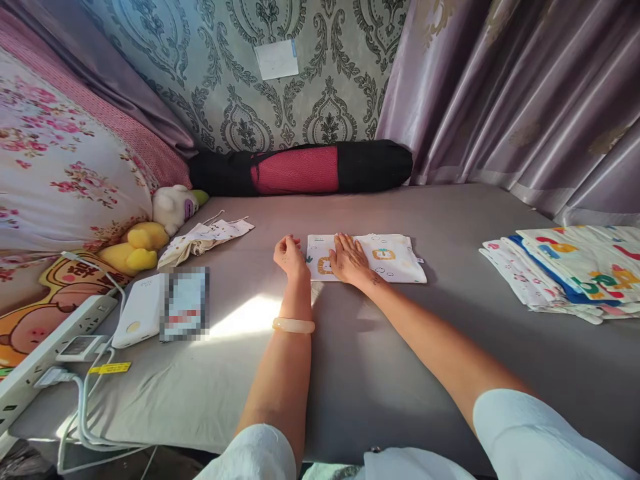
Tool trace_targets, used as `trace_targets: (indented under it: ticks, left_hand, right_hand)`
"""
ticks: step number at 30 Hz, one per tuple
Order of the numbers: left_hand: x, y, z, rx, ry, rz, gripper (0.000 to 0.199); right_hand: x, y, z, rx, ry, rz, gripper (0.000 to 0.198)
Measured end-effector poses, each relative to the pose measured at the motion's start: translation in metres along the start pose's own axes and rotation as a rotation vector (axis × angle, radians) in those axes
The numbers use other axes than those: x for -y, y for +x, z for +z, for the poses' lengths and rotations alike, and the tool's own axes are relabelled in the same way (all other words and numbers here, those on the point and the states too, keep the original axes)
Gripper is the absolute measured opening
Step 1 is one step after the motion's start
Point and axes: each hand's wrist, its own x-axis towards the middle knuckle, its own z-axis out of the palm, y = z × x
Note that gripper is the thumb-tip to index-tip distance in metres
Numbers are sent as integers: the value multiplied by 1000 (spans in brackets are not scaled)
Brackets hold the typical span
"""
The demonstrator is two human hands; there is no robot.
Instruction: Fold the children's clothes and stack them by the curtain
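A white folded cloth (pixel 397 267) printed with orange lion faces lies flat on the grey bed sheet, a small tag at its right edge. On its left half rests my right hand (pixel 349 259), open and pressed flat with the fingers pointing away from me. Beside the cloth's left edge is my left hand (pixel 290 257), its fingers curled into a loose fist; nothing shows in them. A pale bangle (pixel 293 325) circles my left wrist.
Folded printed cloths (pixel 575 267) are stacked at the right. A drawstring pouch (pixel 207 240), plush toys (pixel 137 248), a white power bank (pixel 140 310), a blurred flat item (pixel 185 303) and a power strip (pixel 55 363) with cables lie left. A black-and-red rolled bag (pixel 300 168) lines the back.
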Motion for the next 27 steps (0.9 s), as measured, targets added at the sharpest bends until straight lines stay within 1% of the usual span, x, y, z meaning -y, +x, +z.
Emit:
trace_targets:
  ticks: [5,9,14,19,23,27]
  left_hand:
    - [1,1,0,-14,-23,14,18]
    - [1,2,0,-20,-54,-1,18]
    - [0,1,-1,-12,-81,-5,16]
    - [-2,1,-2,-30,-98,-19,15]
    - [-4,1,-2,-33,-105,-15,15]
    - [-4,2,-2,-45,-129,7,13]
  right_hand:
    - [12,7,-1,-26,10,-32,61]
    - [22,9,3,7,49,-14,62]
    - [23,8,5,30,53,-6,62]
    - [22,7,3,34,54,-4,62]
    - [28,9,2,48,59,6,62]
    - [42,14,2,9,70,-66,60]
